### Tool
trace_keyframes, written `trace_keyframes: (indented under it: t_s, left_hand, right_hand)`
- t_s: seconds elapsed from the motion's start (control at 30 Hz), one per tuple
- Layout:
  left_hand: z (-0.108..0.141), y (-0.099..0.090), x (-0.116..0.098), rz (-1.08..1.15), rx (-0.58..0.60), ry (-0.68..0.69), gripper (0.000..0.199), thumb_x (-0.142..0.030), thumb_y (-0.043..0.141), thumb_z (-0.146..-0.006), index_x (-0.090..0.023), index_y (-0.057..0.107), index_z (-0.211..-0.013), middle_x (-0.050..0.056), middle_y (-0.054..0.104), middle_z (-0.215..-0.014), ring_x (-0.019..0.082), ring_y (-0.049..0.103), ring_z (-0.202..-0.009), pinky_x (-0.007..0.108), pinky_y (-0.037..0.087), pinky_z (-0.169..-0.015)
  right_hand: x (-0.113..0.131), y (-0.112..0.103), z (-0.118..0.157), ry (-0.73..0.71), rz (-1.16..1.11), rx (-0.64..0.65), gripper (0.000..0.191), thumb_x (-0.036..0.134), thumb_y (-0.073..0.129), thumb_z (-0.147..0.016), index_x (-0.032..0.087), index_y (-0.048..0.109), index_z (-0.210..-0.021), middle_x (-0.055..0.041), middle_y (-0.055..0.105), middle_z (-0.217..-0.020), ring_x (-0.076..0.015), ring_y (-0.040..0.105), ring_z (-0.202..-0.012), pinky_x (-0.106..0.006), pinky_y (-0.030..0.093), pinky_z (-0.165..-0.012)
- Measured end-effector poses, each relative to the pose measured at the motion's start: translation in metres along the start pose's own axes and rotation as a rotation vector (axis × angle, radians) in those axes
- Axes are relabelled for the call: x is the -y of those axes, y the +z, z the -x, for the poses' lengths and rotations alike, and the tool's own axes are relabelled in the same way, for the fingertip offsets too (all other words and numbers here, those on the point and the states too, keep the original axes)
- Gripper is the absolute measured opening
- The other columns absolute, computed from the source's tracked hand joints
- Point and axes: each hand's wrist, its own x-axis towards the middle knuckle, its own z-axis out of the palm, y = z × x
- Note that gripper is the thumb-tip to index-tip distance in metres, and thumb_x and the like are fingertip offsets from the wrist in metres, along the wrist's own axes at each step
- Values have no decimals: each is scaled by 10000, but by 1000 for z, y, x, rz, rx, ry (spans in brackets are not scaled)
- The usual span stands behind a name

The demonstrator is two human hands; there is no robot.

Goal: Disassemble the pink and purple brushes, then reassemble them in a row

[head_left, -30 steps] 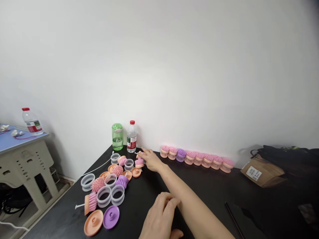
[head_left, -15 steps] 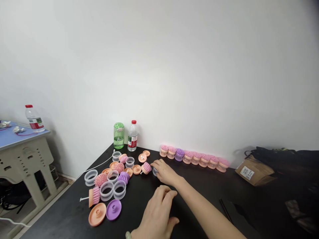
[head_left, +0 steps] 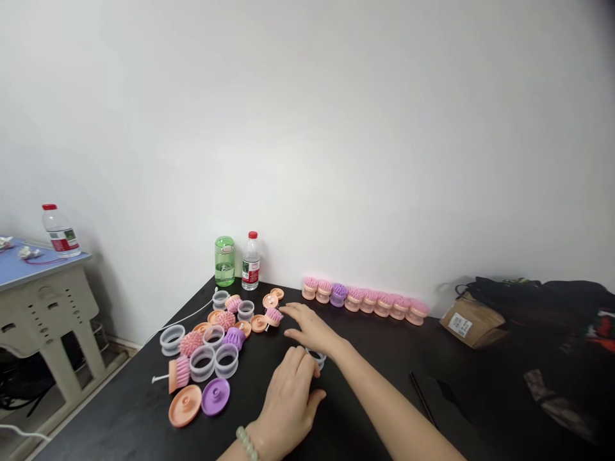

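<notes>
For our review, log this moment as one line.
left hand: against clear plastic ring | right hand: above ring, beside bristled brush head

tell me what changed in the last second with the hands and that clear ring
The clear plastic ring has come nearer the person, from under the right hand to beside the fingers of the left hand, which moved toward it; neither clearly grips it. The row of brushes along the wall and the water bottle stayed put.
</notes>
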Motion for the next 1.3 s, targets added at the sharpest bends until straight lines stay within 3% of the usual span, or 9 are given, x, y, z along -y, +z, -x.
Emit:
trace_keyframes:
  t_s: [0.2,0.37,0.5,0.6,0.73,0.83,0.93,1.03,1.3]
  left_hand:
    - [-2,1,6,-52,30,-16,305,23,631,-704,-208,505,-859,43,600,-945,236,565,-864,366,500,-734]
    - [-5,-1,12,-93,28,-69,289,15,645,-715,-196,562,-893,50,627,-979,251,582,-914,400,528,-787]
    - [-6,2,21,-145,44,-55,571,3,695,-717,-202,557,-1232,103,593,-1270,309,554,-1152,495,504,-986]
    - [-7,10,28,-173,133,-3,822,1,735,-705,-264,433,-1423,128,419,-1526,369,408,-1377,564,429,-1095]
    - [-9,20,32,-136,215,47,735,-13,750,-710,-239,485,-1358,153,308,-1602,402,284,-1464,600,397,-1116]
    - [-11,21,32,-43,178,17,460,6,739,-700,-197,585,-1083,152,407,-1538,393,317,-1450,582,383,-1124]
    - [-12,18,30,105,150,-29,300,21,694,-716,-204,523,-818,106,600,-1280,335,513,-1298,492,467,-1036]
    - [-12,14,26,184,133,-58,273,-19,635,-771,-223,464,-831,43,623,-1005,248,627,-1044,396,519,-892]
    - [-11,5,15,381,58,-118,253,-101,621,-751,-231,441,-873,-7,507,-891,182,534,-819,309,473,-752]
  right_hand:
    - [7,30,-36,45,1,76,472,173,696,-860,216,585,-1316,-116,607,-1293,-283,604,-1170,-455,481,-989]
    - [4,30,-37,101,-38,21,318,315,654,-928,165,603,-1204,-83,636,-1213,-247,635,-1066,-470,520,-921]
    - [-8,11,-15,172,-147,-175,479,168,711,-785,194,560,-1239,-121,625,-1254,-290,586,-1184,-444,450,-996]
    - [-20,-5,15,226,-254,-338,541,177,674,-761,230,517,-1276,-104,621,-1283,-281,590,-1202,-441,443,-1014]
    - [-30,-15,67,308,-377,-454,498,274,670,-754,209,523,-1226,-87,696,-1111,-248,696,-974,-413,531,-901]
    - [-28,-13,106,362,-487,-498,468,325,676,-747,200,549,-1180,-96,708,-1111,-243,707,-948,-384,561,-852]
    - [-22,-7,136,405,-690,-527,448,338,702,-736,206,584,-1147,-90,713,-1116,-245,698,-974,-371,562,-849]
    - [-17,0,153,436,-783,-548,464,326,730,-719,213,593,-1147,-84,708,-1126,-249,685,-994,-371,556,-852]
    - [1,7,156,407,-742,-568,457,264,700,-692,220,604,-1137,-70,697,-1105,-257,682,-987,-395,545,-866]
